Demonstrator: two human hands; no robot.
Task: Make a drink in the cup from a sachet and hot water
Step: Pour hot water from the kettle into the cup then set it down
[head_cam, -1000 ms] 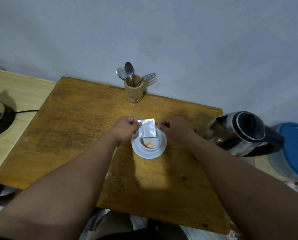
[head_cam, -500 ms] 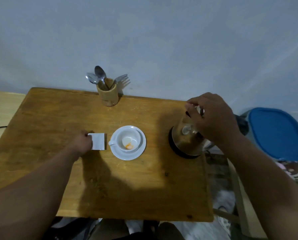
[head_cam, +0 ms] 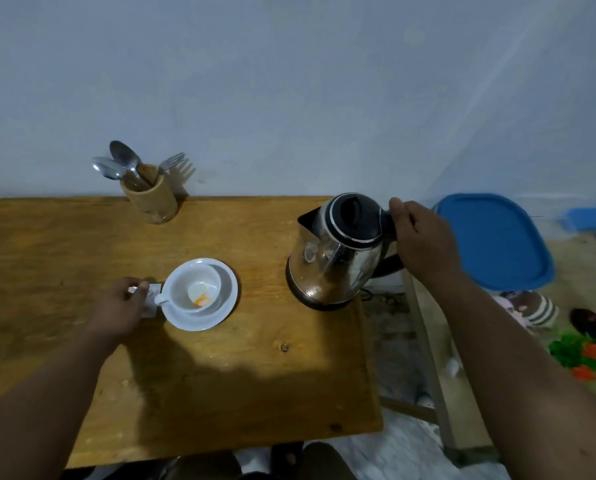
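Observation:
A white cup (head_cam: 195, 288) sits on a white saucer (head_cam: 220, 306) in the middle of the wooden table (head_cam: 220, 375). Orange powder lies in the cup's bottom. My left hand (head_cam: 119, 308) rests just left of the cup's handle, fingers on the silver sachet (head_cam: 151, 299), which lies flat on the table and is partly hidden. A steel kettle (head_cam: 338, 251) with a black lid stands near the table's right edge, spout pointing left. My right hand (head_cam: 424, 242) is closed around its black handle.
A wooden holder (head_cam: 151, 199) with spoons and a fork stands at the back of the table by the wall. Right of the table, a blue-lidded container (head_cam: 494, 240) and clutter sit on the floor.
My left hand lowered the sachet from above the cup to the table beside it. My right hand went to the kettle and now grips its handle; the kettle's spout has turned left.

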